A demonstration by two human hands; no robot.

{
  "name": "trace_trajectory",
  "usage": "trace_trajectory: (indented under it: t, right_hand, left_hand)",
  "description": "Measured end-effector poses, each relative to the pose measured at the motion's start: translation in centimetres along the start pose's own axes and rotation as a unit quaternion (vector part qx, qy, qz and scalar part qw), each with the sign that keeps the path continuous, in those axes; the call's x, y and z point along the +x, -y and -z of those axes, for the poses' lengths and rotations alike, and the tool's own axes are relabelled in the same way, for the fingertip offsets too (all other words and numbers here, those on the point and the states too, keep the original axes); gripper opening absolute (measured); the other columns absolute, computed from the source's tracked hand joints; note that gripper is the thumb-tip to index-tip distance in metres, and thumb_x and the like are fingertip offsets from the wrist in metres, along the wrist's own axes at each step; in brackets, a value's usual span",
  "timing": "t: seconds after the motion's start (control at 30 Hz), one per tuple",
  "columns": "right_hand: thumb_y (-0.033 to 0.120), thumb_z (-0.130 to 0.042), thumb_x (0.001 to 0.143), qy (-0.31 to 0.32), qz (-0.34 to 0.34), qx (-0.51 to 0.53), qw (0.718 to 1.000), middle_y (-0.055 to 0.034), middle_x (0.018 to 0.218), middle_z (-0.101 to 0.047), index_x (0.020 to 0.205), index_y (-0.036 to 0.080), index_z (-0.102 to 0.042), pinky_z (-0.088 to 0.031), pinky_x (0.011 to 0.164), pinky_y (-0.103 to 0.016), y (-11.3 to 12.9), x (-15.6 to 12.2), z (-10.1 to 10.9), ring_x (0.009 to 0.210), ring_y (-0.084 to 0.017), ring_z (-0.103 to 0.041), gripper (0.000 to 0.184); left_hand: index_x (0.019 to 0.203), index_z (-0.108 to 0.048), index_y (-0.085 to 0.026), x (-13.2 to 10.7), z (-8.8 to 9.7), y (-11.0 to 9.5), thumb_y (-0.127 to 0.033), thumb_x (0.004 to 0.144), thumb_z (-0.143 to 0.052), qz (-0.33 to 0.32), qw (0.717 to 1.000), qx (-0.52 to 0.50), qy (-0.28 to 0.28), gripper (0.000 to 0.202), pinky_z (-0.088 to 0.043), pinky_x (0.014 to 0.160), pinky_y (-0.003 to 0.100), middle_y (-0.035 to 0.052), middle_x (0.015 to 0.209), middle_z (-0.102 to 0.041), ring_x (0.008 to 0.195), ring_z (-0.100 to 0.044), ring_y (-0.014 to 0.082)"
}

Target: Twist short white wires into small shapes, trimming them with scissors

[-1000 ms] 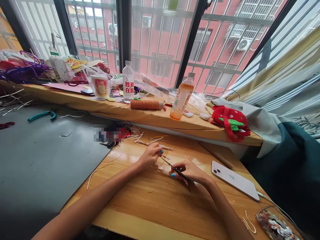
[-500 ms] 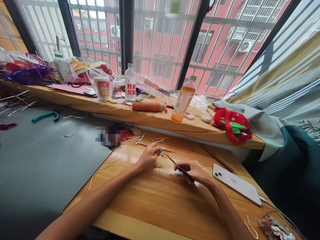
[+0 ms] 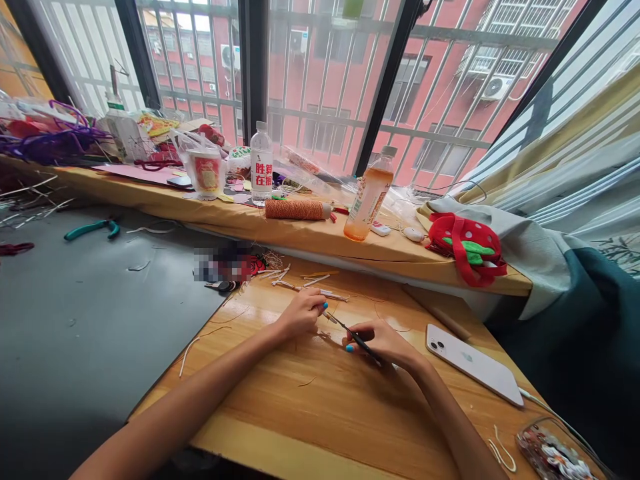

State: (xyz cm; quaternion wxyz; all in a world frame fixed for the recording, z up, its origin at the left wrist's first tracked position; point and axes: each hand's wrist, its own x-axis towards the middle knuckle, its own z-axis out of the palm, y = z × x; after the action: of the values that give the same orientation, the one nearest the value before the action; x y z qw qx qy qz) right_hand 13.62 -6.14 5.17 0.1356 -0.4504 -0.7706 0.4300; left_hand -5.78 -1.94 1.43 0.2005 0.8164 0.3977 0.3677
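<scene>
My right hand [image 3: 387, 343] is closed around black-handled scissors [image 3: 366, 348], their blades pointing up and left. Pinched between the fingers of my left hand [image 3: 303, 313] is a short white cord wrapped with orange thread [image 3: 330, 318]; its end sticks out to the right. The scissor tips are right at that end, and whether they touch it I cannot tell. Just beyond my left hand, several white cord pieces [image 3: 334, 295] lie on the wooden board [image 3: 280, 400]. Much of the held cord is hidden by my fingers.
On the sill stand an orange thread spool [image 3: 295, 210], a water bottle [image 3: 261, 163], an orange drink bottle [image 3: 367, 200] and a red pouch [image 3: 467, 243]. A white phone [image 3: 473, 363] lies at right, a decorated case [image 3: 553, 450] nearer. Teal pliers [image 3: 93, 230] rest on the grey surface.
The scissors and my right hand have shifted slightly left, bringing the blade tips closer to my left fingers and against or over the cord's end. My left hand has moved slightly right.
</scene>
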Motion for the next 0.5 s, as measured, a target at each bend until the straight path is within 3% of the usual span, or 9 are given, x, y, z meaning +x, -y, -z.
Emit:
trace_trajectory:
  t: [0.17, 0.27, 0.4, 0.5]
  right_hand:
    - [0.048, -0.056, 0.063, -0.002, -0.034, 0.049, 0.998, 0.0059, 0.047, -0.038, 0.061, 0.015, -0.053, -0.027, 0.033, -0.017, -0.7, -0.1, -0.1, 0.037, -0.005, -0.035, 0.033]
    - [0.049, -0.055, 0.064, -0.046, -0.032, 0.078, 0.995, 0.0065, 0.044, -0.037, 0.065, 0.015, -0.052, -0.025, 0.032, -0.018, -1.2, 0.0, 0.2, 0.034, -0.005, -0.034, 0.034]
    - [0.05, -0.054, 0.065, -0.167, -0.031, 0.112, 0.979, 0.0072, 0.045, -0.038, 0.082, 0.015, -0.053, -0.03, 0.037, -0.02, -2.0, 0.3, 0.6, 0.036, -0.007, -0.036, 0.038]
    - [0.048, -0.053, 0.067, -0.202, -0.018, 0.033, 0.979, 0.0046, 0.052, -0.045, 0.091, 0.016, -0.054, -0.033, 0.043, -0.022, -2.0, 0.5, 0.5, 0.043, -0.009, -0.041, 0.04]
  left_hand:
    - [0.053, -0.05, -0.015, -0.1, -0.3, 0.3, -0.015, 0.075, -0.038, 0.007, 1.0, 0.006, -0.006, 0.025, -0.032, 0.061, 0.023, 0.0006, 0.062, -0.046, 0.065, -0.043, 0.0117]
    - [0.053, -0.051, -0.015, 0.1, -0.1, 0.4, -0.015, 0.075, -0.039, 0.007, 0.999, 0.027, -0.02, 0.026, -0.033, 0.061, 0.023, 0.0009, 0.063, -0.048, 0.065, -0.044, 0.0119]
    - [0.064, -0.057, -0.015, 1.0, 1.9, 1.7, -0.016, 0.078, -0.036, 0.054, 0.991, 0.054, -0.114, 0.026, -0.036, 0.064, 0.023, 0.0025, 0.07, -0.052, 0.069, -0.048, 0.0125]
    - [0.079, -0.06, -0.017, 1.5, 4.3, 3.9, -0.02, 0.079, -0.037, 0.109, 0.975, 0.089, -0.174, 0.023, -0.037, 0.068, 0.025, 0.0044, 0.079, -0.058, 0.076, -0.05, 0.0147]
